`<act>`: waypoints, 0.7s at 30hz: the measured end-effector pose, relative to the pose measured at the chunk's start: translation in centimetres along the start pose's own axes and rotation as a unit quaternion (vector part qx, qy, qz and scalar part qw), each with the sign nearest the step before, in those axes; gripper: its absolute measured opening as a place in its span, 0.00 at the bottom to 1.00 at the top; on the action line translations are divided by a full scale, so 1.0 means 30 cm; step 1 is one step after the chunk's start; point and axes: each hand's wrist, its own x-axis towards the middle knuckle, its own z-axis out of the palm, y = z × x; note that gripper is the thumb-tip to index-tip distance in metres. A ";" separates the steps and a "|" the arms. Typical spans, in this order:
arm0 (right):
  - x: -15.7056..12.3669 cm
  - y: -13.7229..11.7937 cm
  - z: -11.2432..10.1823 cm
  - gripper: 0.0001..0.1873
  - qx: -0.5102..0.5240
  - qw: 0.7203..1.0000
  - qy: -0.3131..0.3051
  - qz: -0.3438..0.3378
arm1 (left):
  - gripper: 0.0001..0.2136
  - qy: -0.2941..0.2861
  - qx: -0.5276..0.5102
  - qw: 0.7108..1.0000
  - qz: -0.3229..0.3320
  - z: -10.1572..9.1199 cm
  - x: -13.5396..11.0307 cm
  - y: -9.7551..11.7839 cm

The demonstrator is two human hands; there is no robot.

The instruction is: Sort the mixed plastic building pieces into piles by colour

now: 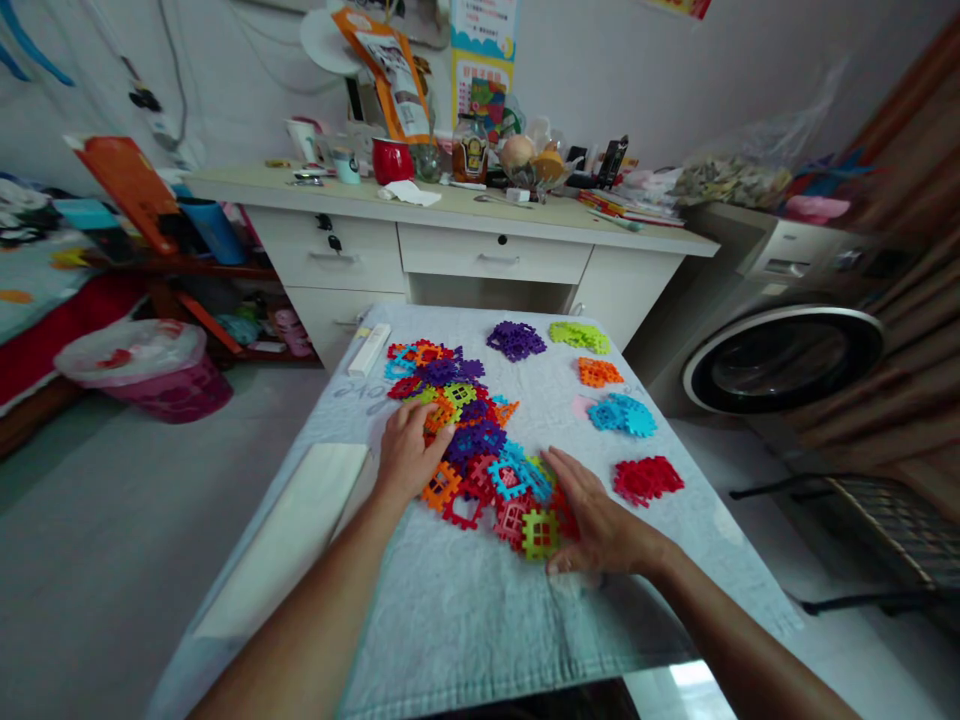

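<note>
A heap of mixed plastic window-shaped tiles lies in the middle of a cloth-covered table. My left hand rests on the heap's left edge, fingers curled over orange and purple tiles. My right hand lies flat at the heap's near right side, fingers stretched toward blue and red tiles. Small one-colour groups sit to the right: purple tiles, green tiles, orange tiles, blue tiles and red tiles.
A white remote-like bar lies at the table's far left. Behind stands a cluttered white desk with drawers. A washing machine is at the right, a pink bin with a bag at the left.
</note>
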 end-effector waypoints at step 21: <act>0.143 -0.073 0.132 0.63 -0.092 0.988 0.115 0.044 | 0.17 -0.010 -0.014 1.000 0.015 -0.017 -0.003 0.022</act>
